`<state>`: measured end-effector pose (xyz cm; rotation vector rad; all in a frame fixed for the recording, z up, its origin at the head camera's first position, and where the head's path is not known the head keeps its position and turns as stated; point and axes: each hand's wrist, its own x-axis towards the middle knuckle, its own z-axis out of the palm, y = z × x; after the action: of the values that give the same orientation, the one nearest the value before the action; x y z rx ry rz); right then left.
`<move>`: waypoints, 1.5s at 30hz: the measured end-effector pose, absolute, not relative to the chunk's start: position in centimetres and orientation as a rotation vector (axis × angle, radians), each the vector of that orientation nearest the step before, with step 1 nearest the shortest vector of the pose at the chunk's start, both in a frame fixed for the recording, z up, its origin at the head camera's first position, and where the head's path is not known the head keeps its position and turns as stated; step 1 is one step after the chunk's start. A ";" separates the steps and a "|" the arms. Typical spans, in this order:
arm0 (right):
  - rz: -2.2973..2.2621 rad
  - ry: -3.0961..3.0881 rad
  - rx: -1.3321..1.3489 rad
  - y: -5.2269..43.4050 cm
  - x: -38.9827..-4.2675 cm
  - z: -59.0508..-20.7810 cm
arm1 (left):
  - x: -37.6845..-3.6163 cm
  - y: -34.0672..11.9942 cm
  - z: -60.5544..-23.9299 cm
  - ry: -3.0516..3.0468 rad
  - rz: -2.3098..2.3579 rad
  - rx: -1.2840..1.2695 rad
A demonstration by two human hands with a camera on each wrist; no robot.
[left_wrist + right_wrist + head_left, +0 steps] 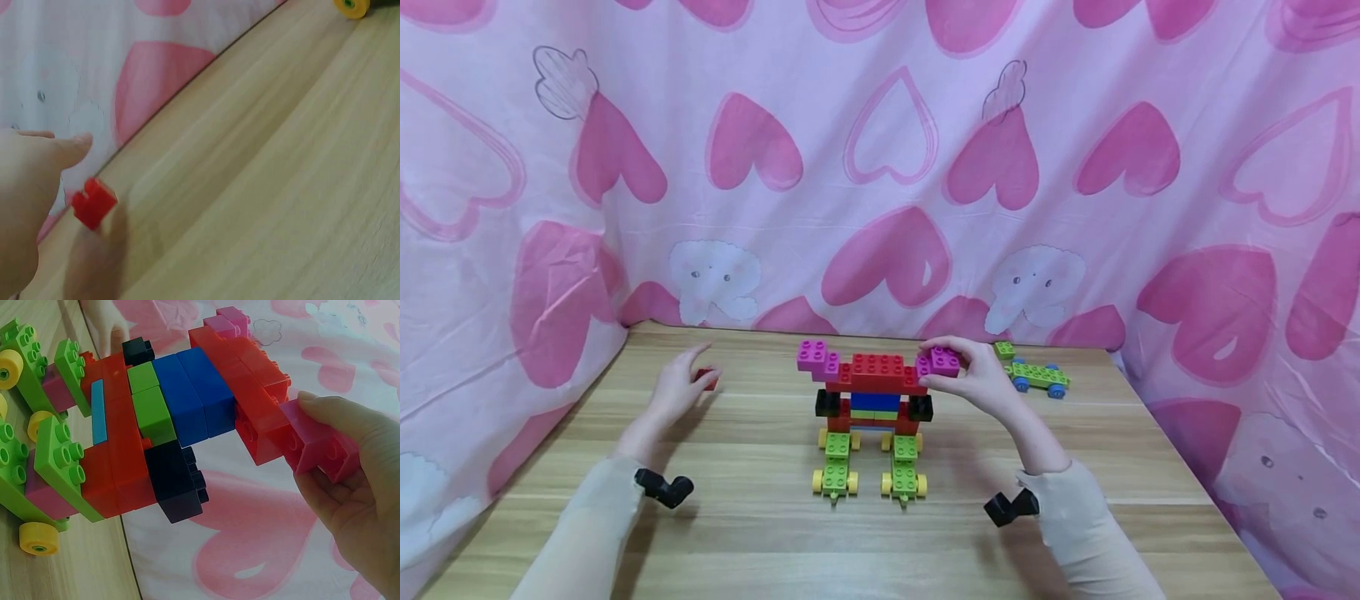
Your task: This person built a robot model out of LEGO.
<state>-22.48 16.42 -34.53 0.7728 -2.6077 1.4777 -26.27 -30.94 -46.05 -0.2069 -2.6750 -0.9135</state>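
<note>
A toy-brick figure (877,375) stands mid-table, with a red top beam, blue and green middle bricks, black side bricks, and green wheeled feet. Pink bricks (816,358) form its raised left end. At its other end, my right hand (981,379) pinches the pink bricks (312,440) between thumb and fingers, where they meet the red beam. Off to the left, my left hand (677,385) is beside a small red brick (94,203), its fingers extended. A gap shows between fingertip and brick in the left wrist view.
A green wheeled base (1037,375) with blue wheels and a small green brick (1003,350) are at the back right, behind my right hand. A pink heart-print cloth (880,167) hangs along the back and sides of the wooden table (737,533).
</note>
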 end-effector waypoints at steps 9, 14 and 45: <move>1.493 -2.602 0.786 16.3 -22.4 -34.5 | -26.6 -31.9 -47.5 -2.814 -0.959 -0.200; 1.497 -2.601 0.786 16.3 -22.4 -34.5 | -26.6 -32.1 -47.9 -2.846 -0.955 -0.200; 1.491 -2.594 0.789 16.4 -22.4 -34.3 | -26.8 -29.9 -45.3 -2.756 -1.032 -0.109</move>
<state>-22.38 16.40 -34.33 0.7893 -2.5943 1.4910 -26.84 -29.88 -45.33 -0.1089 -2.7563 -1.0319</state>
